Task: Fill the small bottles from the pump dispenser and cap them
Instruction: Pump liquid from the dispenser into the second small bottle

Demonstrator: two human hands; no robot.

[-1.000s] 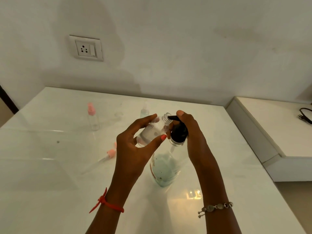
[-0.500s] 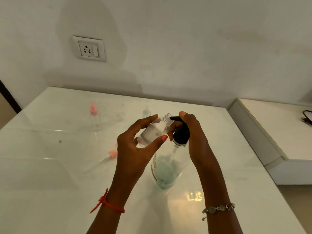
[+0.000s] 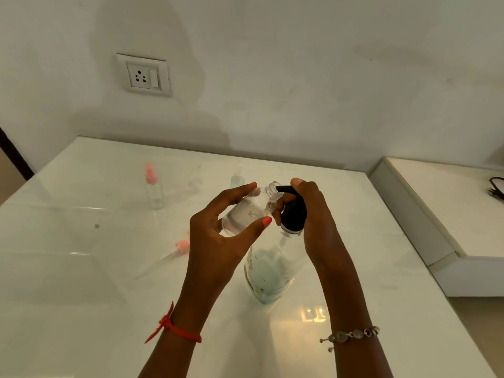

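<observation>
My left hand (image 3: 218, 241) holds a small clear bottle (image 3: 246, 212), tilted so its open neck meets the black nozzle. The pump dispenser (image 3: 272, 271) is a clear bottle with a little pale liquid, standing on the white table (image 3: 81, 296). My right hand (image 3: 316, 219) wraps its black pump head (image 3: 293, 214) from the right. A pink-capped small bottle (image 3: 153, 186) stands at the back left, and a clear-capped one (image 3: 237, 179) stands behind my left hand. A loose pink spray cap with its tube (image 3: 177, 249) lies on the table left of my left hand.
A wall with a socket plate (image 3: 144, 75) rises behind the table. A lower white ledge (image 3: 436, 214) adjoins the table on the right, with a black cable (image 3: 495, 188) on it. A dark speck (image 3: 96, 226) marks the table at left.
Both hands, the small bottle and the pump keep their places; only the camera view has shifted slightly.
</observation>
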